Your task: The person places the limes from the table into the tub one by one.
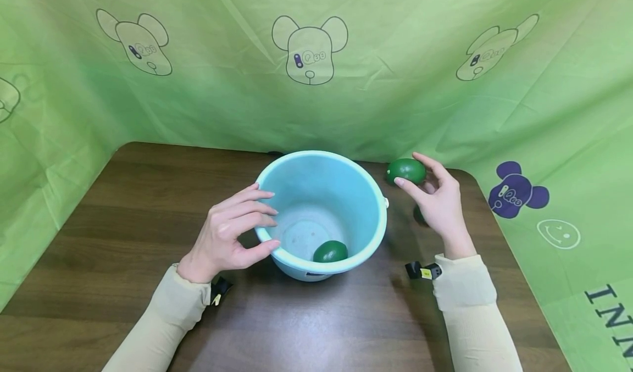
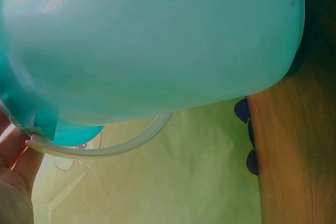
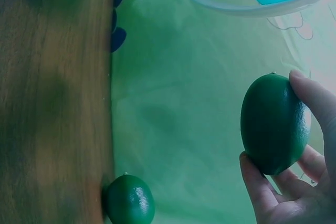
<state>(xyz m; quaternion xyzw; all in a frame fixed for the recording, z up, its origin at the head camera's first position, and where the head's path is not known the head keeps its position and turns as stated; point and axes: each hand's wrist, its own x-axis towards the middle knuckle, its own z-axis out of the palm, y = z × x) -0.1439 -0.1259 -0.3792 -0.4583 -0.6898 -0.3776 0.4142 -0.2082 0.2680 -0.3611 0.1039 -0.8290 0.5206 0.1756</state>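
My right hand (image 1: 440, 199) pinches a green lime (image 1: 405, 171) between thumb and fingers, held up off the table to the right of a light blue bucket (image 1: 373, 218). A second lime (image 1: 330, 251) lies inside the bucket, by its near wall. On the table below the right hand sits another lime (image 3: 129, 200), mostly hidden by that hand in the head view. My left hand (image 1: 227, 232) rests on the bucket's left rim, its fingers loosely extended over the edge and nothing pinched between them.
The bucket's pale handle (image 2: 110, 148) hangs on its far side. All stands on a brown wooden table (image 1: 123, 240). Behind and beside the table hangs a green printed cloth (image 1: 222, 108). Each wrist wears a small black strap.
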